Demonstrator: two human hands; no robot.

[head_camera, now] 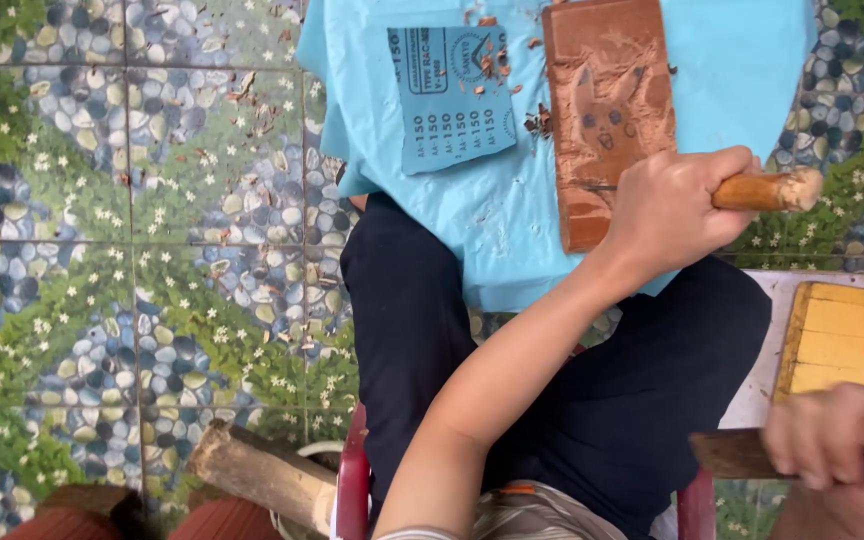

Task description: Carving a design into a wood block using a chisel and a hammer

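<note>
The left hand (pixel 670 212) reaches across the lap with its grip wrapped tight round a wooden tool handle (pixel 764 190), whose worn butt pokes out to the right. Just left of that fist, and partly under it, lies the reddish carved wood panel (pixel 607 105) on a blue cloth (pixel 742 60) spread over the knees. A blue sheet of sandpaper (pixel 450 95) lies left of the panel, with wood chips around. At the near right, the blurred right hand (pixel 837 440) is clenched on a dark wooden piece (pixel 732 453), beside a yellow board (pixel 847 340).
</note>
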